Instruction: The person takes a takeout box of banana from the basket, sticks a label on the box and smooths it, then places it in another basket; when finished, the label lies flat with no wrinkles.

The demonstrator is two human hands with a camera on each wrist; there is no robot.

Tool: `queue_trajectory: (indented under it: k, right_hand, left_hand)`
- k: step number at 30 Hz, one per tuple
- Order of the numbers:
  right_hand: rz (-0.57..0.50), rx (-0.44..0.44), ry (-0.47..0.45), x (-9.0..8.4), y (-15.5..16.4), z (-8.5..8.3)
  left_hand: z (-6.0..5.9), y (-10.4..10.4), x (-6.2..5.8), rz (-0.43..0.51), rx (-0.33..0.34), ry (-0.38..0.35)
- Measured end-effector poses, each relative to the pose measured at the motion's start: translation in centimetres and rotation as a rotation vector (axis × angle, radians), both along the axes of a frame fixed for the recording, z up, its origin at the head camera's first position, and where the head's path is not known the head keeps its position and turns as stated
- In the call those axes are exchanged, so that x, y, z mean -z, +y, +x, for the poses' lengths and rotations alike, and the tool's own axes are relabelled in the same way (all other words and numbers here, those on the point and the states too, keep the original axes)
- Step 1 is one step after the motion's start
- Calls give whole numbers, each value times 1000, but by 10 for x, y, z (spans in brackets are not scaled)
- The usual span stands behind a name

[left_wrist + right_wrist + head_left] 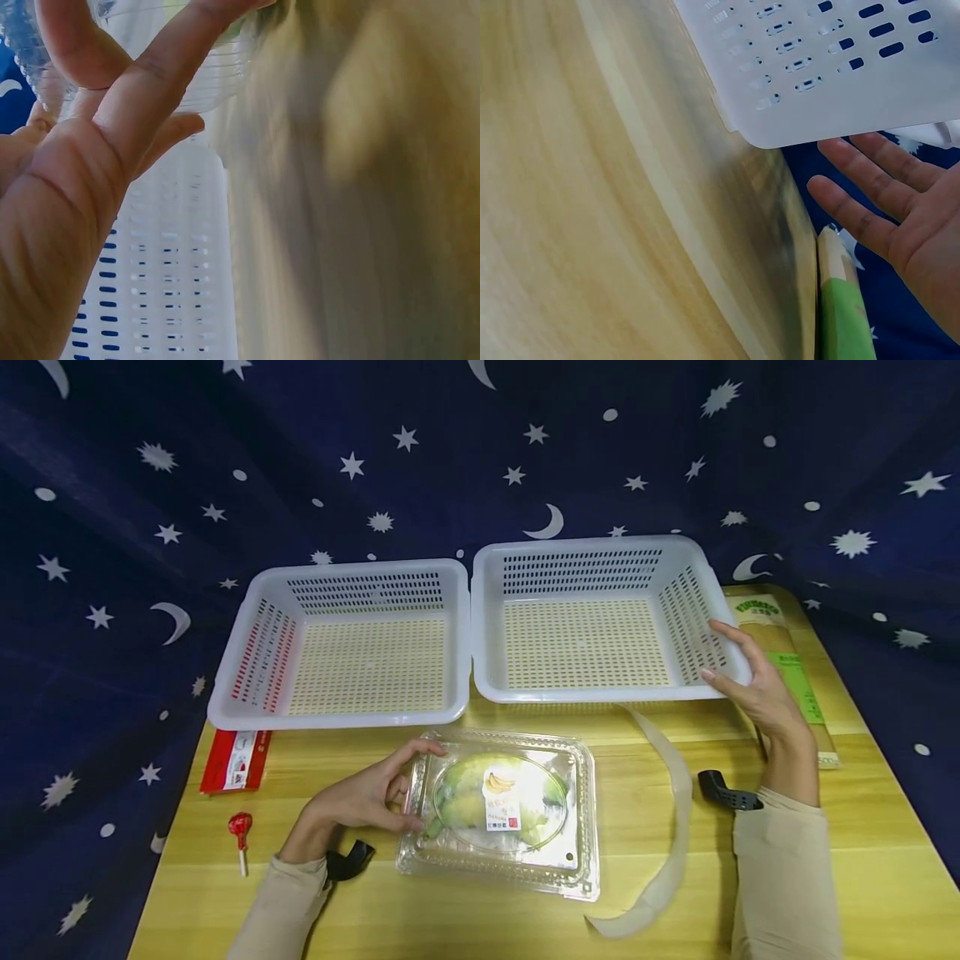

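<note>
Clear plastic clamshell box (501, 810) lies flat and closed on the yellow wood table (862, 877) right in front of me, green bananas inside w/ a white-and-red label on the lid; my left hand (360, 797) holds its left edge. White slotted basket (600, 618), empty, sits upright just behind the box, rim touching a second basket (348, 639) like it; my right hand (753, 681) rests at its right front corner.

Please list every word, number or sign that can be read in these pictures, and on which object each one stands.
No text can be read.
Clear plastic clamshell box: white sticker with a banana picture and a red mark, print too small.
Red flat packet: print too small.
Long green-labelled packet: lettering blurred.
</note>
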State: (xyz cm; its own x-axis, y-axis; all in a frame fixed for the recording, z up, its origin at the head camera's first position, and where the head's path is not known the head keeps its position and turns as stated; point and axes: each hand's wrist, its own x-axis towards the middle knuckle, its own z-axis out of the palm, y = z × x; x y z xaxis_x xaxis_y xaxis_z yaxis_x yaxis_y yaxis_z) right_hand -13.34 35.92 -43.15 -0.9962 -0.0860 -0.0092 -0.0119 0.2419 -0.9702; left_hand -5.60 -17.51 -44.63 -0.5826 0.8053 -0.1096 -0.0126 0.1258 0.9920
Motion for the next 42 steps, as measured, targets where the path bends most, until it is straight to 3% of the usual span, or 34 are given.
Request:
queue_trajectory:
  k: [4, 11, 13, 20, 24, 27, 32, 37, 42]
  right_hand:
    - [-3, -6, -4, 1, -1, -1]
    - [301, 16, 39, -4, 0, -1]
    - [335, 26, 44, -5, -1, -1]
    - [370, 38, 41, -5, -1, -2]
    - [316, 39, 42, -2, 0, -2]
    - [203, 28, 40, 1, 1, -1]
    - [28, -1, 30, 4, 4, -1]
    - [57, 2, 13, 3, 5, -1]
    - [250, 8, 52, 2, 6, 0]
  left_hand:
    - [3, 1, -2, 33, 24, -17]
    - [7, 2, -17, 81, 38, 60]
    - [9, 2, -25, 83, 33, 82]
    - [13, 2, -53, 99, 40, 128]
    - [5, 0, -74, 139, 42, 162]
    - [-8, -1, -88, 165, 35, 187]
    - [-43, 6, -106, 144, -4, 199]
    - [-87, 26, -118, 143, -26, 146]
    - [-135, 49, -118, 103, -29, 118]
